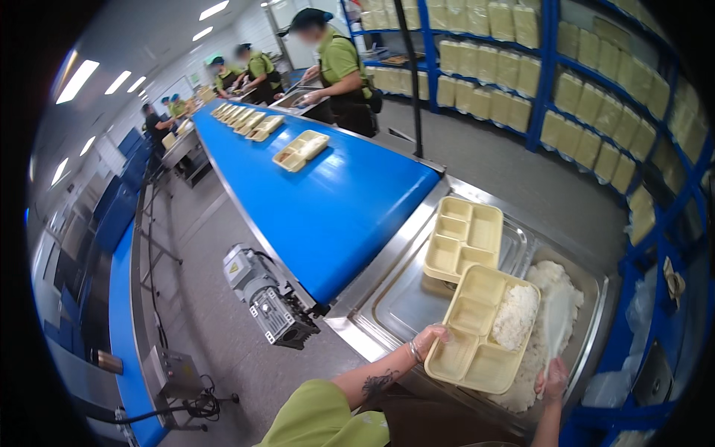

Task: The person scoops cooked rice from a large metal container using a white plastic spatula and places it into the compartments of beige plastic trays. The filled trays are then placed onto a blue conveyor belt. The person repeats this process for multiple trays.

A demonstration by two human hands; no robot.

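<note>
My left hand (430,342), in a clear glove, grips the left edge of a cream compartment tray (475,349). A mound of cooked rice (515,317) fills one of its compartments. My right hand (553,380) is closed around the handle of a whitish translucent rice paddle (555,321). The paddle's blade lies over a deep steel pan (593,329) of rice (544,274). Just beyond the held tray, a stack of cream compartment trays (485,226) with bare compartments on top stands on a steel lid or tray (405,304). The held tray overlaps the stack's near edge in view.
A blue conveyor belt (335,207) runs away from the steel counter, carrying a filled tray (301,151) and several more farther along. Co-workers, one nearest (341,67), stand along its right side. Blue shelving (550,72) with bagged trays stands right; a motor (271,299) juts out below the belt.
</note>
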